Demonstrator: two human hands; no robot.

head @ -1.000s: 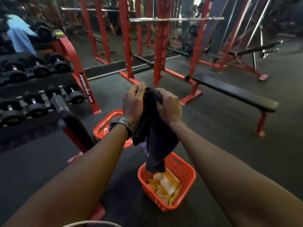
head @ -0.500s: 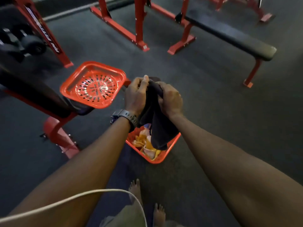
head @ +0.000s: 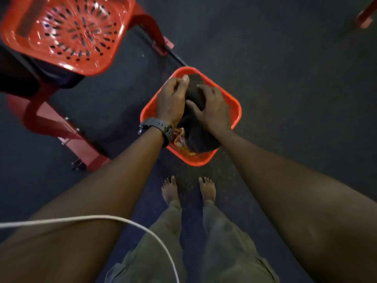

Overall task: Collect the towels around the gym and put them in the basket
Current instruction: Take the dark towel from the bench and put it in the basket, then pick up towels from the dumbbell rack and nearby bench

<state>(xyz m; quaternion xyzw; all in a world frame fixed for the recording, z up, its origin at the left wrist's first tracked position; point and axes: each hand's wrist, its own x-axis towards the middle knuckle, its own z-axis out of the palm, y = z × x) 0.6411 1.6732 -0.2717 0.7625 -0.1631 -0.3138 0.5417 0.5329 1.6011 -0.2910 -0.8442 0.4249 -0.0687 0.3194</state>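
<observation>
Both hands press the dark towel [head: 201,137] into the red basket [head: 236,111] on the floor: left hand [head: 172,101] clenched in a grip on it, right hand [head: 213,111] lying spread, fingers loose.

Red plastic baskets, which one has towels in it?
The red plastic basket on the floor under both hands, holding the dark towel; the upper-left perforated red basket shows none.

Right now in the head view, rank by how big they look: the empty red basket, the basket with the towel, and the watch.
1. Empty basket, though it sits nearer the camera
2. Towel basket
3. Watch
</observation>
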